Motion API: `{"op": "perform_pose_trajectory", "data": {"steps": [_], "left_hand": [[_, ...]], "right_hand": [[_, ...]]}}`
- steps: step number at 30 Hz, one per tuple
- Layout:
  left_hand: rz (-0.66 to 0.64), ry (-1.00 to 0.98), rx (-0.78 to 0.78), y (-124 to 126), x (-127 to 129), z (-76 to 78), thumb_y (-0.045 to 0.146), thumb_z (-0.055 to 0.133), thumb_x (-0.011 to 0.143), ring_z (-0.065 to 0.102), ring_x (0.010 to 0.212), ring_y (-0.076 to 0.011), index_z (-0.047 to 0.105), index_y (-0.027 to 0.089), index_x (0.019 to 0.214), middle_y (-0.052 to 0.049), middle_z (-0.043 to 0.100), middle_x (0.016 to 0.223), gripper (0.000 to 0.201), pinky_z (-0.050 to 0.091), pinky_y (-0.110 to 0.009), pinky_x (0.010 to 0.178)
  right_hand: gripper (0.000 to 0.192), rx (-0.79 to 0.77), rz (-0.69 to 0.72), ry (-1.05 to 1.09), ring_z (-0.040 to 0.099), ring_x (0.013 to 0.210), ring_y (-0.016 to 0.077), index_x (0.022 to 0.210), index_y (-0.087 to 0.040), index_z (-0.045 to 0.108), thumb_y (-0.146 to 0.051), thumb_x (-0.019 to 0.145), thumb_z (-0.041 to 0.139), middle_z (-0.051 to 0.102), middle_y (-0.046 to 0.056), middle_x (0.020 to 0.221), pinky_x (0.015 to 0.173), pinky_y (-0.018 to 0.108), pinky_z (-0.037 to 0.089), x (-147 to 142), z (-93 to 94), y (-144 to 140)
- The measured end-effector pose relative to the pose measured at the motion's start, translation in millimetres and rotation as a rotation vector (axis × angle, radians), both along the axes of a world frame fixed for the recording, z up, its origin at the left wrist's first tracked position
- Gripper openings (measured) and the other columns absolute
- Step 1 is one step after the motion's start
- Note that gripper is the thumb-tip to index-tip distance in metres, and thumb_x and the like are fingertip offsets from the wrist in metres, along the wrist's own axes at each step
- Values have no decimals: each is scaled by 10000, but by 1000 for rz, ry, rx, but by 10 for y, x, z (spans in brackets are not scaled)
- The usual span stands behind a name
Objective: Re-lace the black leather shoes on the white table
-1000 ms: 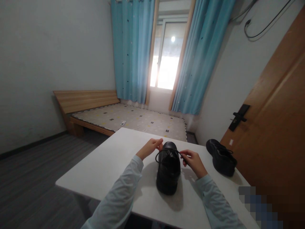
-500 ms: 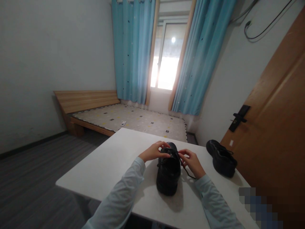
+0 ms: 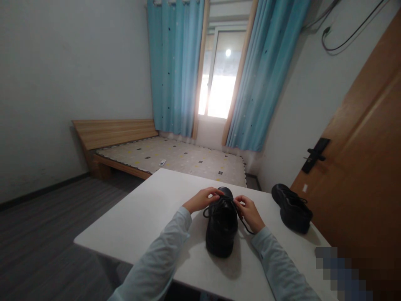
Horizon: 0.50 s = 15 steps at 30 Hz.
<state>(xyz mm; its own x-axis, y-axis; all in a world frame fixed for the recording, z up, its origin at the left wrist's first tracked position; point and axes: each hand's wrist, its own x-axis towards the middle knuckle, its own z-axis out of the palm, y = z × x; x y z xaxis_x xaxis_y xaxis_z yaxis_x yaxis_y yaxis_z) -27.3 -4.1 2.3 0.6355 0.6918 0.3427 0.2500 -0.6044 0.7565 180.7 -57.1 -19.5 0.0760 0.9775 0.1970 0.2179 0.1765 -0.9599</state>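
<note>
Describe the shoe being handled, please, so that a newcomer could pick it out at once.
Find the white table in front of the bed. On it, between the left hand and right hand, a black shoe sits, toe toward the bed. Unlike the other black shoe near the door, it has both hands at its lace.

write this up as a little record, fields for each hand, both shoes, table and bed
left hand: at the near shoe, by its laced front; exact hold unclear
right hand: pinching a black lace
near shoe: black, sole down, toe pointing away
other shoe: black, near the table's right edge
table: white, under both shoes
bed: beyond the table
</note>
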Motion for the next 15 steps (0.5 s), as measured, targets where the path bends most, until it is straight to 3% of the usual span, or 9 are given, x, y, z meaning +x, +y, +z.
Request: {"op": "perform_pose_trajectory", "data": {"steps": [15], "left_hand": [[-32, -27, -46, -5, -22, 1, 275, 547, 812, 561, 957, -180, 617, 151, 1066, -104, 614, 1090, 292, 460, -307, 838]], "right_hand": [[303, 128, -67, -12, 391, 413, 82, 694, -191, 504, -471, 707, 618, 479, -43, 549, 357, 214, 303, -11, 42, 43]]}}
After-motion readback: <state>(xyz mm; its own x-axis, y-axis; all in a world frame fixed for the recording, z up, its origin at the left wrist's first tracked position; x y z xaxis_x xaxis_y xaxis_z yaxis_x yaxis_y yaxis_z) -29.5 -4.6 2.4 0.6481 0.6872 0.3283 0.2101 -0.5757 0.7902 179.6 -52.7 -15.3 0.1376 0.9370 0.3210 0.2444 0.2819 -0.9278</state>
